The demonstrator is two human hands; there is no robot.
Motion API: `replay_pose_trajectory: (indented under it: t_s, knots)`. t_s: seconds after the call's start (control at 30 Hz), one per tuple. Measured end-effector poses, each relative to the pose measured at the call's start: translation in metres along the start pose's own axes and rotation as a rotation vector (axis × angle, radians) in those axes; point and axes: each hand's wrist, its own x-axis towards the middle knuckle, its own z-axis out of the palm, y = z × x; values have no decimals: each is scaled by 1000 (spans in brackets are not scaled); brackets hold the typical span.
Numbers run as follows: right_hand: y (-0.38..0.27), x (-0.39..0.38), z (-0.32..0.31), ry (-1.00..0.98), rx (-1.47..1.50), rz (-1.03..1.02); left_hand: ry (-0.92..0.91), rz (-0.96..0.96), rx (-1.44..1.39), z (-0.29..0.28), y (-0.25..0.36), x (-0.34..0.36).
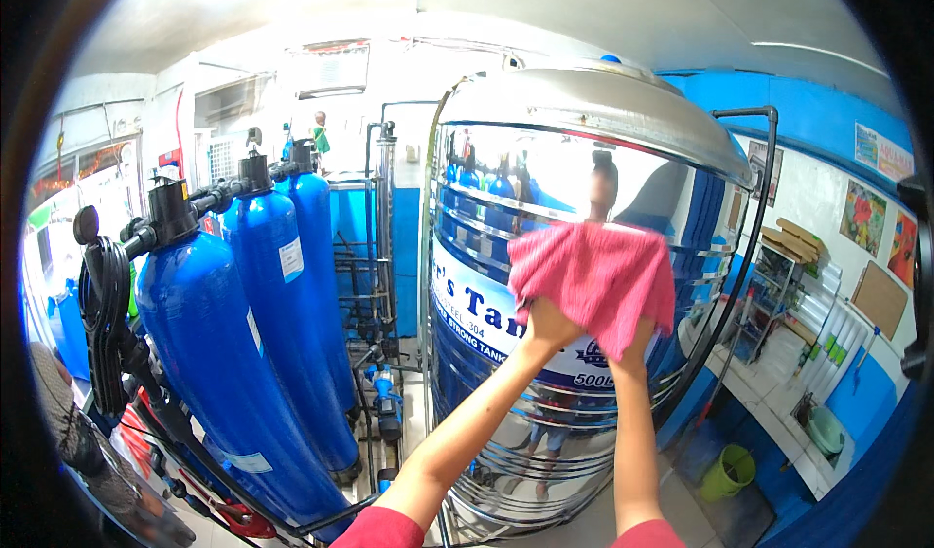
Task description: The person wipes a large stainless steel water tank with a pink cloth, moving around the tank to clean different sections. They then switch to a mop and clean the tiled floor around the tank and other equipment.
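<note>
A pink-red cloth [595, 280] is spread in front of a large, shiny steel water tank [477, 219] with a ribbed wall and a printed label. My left hand [553, 326] holds the cloth near its lower left edge, its fingers partly hidden under the fabric. My right hand [634, 348] grips the cloth from below on the right, and the hanging fabric covers most of its fingers. Both arms reach forward and up. Whether the cloth touches the tank wall, I cannot tell.
Several tall blue filter tanks [199, 300] with black valve heads stand at the left. A blue pump [387, 402] and pipes lie between them and the steel tank. A black pipe [754, 246] runs down the tank's right side. Further right are a tiled counter [769, 417] and a green bucket [728, 472].
</note>
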Motion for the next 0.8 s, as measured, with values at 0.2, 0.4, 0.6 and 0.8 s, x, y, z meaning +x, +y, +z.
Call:
replay_pose_trajectory:
  t_s: [0.2,0.4,0.6,0.8]
  knots:
    - [23,-116,0,-368,1197,550,-139,13,-46,31,6,-124]
    - [23,-213,-23,-523,52,56,-329,-20,-96,41,16,-214]
    - [43,-171,-41,-454,147,-8,-160,-44,-193,47,16,-164]
    - [71,32,-23,68,231,-65,103,91,-10,37,54,53]
